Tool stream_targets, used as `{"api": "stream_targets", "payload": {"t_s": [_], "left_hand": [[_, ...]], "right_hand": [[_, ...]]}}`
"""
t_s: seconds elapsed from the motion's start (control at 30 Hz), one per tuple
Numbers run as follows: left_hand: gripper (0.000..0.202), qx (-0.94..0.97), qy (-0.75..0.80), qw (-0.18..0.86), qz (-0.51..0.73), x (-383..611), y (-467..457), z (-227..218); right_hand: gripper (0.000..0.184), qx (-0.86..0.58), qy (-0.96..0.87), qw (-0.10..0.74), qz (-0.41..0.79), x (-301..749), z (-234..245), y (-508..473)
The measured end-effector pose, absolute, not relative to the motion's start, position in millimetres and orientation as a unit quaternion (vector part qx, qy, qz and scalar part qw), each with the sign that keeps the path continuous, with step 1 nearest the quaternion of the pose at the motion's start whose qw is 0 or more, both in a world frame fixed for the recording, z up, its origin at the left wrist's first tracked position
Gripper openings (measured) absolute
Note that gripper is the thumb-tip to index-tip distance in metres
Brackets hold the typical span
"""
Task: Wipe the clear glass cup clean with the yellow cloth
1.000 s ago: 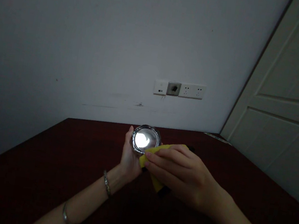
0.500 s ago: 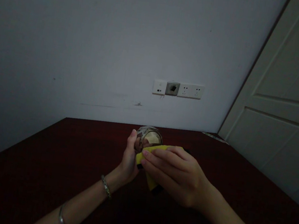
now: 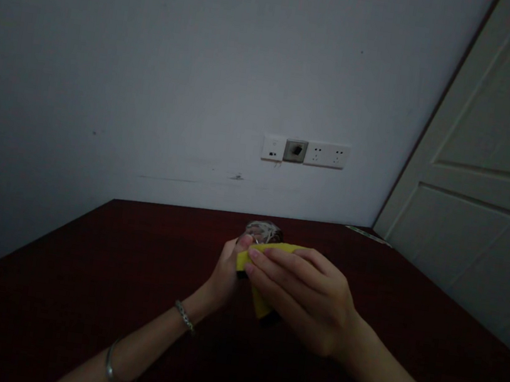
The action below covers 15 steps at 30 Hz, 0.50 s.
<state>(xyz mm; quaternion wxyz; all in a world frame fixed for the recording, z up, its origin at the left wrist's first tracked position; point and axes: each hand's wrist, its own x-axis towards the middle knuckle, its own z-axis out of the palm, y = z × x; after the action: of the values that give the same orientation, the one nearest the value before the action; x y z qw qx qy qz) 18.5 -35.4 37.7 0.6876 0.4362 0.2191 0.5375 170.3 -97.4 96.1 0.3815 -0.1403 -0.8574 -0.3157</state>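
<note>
My left hand (image 3: 225, 275) is wrapped round a clear glass (image 3: 264, 231), which it holds up above the dark red table. Much of the glass is hidden behind my fingers and a yellow cloth. In my right hand (image 3: 311, 294) is the yellow cloth (image 3: 260, 305), folded and dark along its edge. The cloth lies against the near side of the glass, and one flap hangs below my fingers. A chain bracelet and a plain bangle circle my left wrist and forearm.
The dark red table (image 3: 83, 268) runs back to a pale wall (image 3: 182, 67). A row of sockets and switches (image 3: 305, 152) is set in the wall. On the right stands a white panelled door (image 3: 488, 186). A thin patterned strip (image 3: 369, 235) lies at the table's back right.
The glass has tilted, so its round opening or base no longer faces me. My left thumb has shifted right towards the cloth. Both hands keep their hold.
</note>
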Motion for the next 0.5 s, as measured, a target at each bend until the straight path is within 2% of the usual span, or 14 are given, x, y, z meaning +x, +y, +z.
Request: {"api": "stream_targets", "payload": {"t_s": [0.13, 0.37, 0.5], "left_hand": [[0.021, 0.532, 0.207, 0.548, 0.611, 13, -36, 40], [0.042, 0.614, 0.202, 0.511, 0.567, 9, -39, 45], [0.050, 0.646, 0.196, 0.488, 0.553, 8, -41, 49]], "right_hand": [[0.027, -0.175, -0.852, 0.422, -0.254, 172, 97, -96], [0.038, -0.223, -0.814, 0.523, -0.122, 174, 103, -93], [0.030, -0.254, -0.797, 0.546, -0.050, 181, 108, -87]]}}
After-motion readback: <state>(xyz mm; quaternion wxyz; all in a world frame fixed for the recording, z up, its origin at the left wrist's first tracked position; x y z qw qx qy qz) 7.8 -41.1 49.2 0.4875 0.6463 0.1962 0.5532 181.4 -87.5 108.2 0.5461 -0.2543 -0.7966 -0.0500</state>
